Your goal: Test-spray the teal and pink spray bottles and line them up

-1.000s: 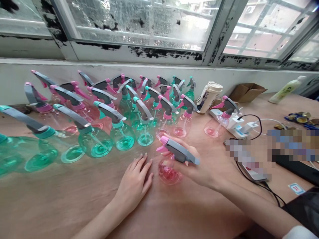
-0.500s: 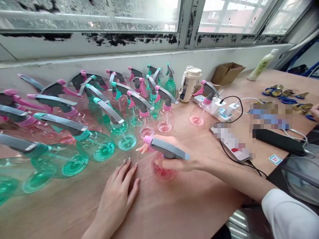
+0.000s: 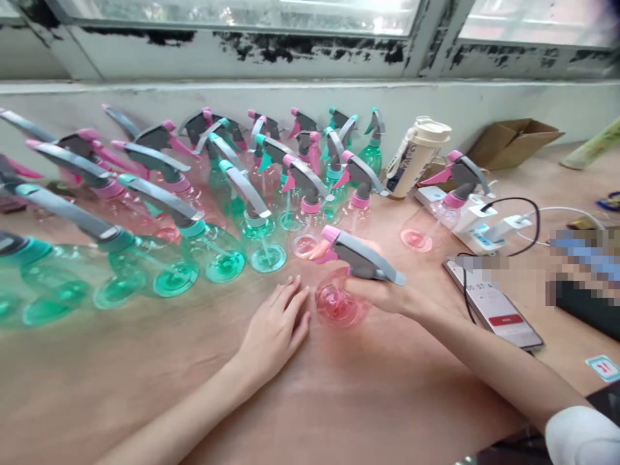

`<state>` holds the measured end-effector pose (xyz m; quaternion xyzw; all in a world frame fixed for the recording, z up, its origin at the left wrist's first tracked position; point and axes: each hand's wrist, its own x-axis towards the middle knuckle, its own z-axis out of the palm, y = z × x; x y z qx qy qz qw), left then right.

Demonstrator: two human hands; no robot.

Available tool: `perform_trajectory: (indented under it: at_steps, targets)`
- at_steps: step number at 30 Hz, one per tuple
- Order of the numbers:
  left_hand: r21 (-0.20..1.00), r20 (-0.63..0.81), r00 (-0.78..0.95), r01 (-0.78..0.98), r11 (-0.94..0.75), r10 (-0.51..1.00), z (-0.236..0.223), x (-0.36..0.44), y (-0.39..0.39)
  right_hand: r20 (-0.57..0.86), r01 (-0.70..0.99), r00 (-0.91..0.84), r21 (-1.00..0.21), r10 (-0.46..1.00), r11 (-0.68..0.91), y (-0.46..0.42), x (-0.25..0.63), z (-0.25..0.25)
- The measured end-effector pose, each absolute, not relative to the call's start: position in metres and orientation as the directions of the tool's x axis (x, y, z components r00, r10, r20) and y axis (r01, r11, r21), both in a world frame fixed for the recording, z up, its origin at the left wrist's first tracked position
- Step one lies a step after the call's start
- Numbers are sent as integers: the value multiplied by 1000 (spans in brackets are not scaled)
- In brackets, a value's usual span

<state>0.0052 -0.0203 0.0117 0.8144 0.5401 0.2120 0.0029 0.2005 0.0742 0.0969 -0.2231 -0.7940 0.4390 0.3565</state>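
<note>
My right hand is wrapped round a clear pink spray bottle with a grey and pink trigger head. The bottle's base is on or just above the table; I cannot tell which. My left hand lies flat on the wooden table, fingers stretched toward the bottles and holding nothing. Ahead of it stands a green spray bottle, and beyond my right hand a pink spray bottle. Many more green and pink spray bottles crowd the left and back of the table.
A cream tumbler stands by the wall. Another pink spray bottle is beside a white power strip with chargers and cables. A phone lies at the right. An open cardboard box sits at the back.
The view has swung to the right–left axis, with the scene shifted rightward in the picture. My right hand still grips the pink spray bottle, and my left hand still rests on the table.
</note>
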Motion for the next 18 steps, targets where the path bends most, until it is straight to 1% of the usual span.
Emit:
perform_trajectory:
  at_steps: [3,7,13,15,18]
  targets:
    - [214,323,327,889,-405,888,9,7,-21,356,42,-649,-866,673,499,72,201,96]
    - [203,325,334,889,-410,885,9,6,-24,379,28,-633,-860,675,509,71,200,94]
    - [217,322,345,879,-424,881,10,6,-23,396,75,-582,-843,710,532,70,200,92]
    - [219,318,348,878,-426,882,10,5,-22,421,88,-564,-825,711,559,69,199,92]
    - [212,315,351,879,-426,882,10,4,-22,500,107,-529,-763,686,638,68,198,93]
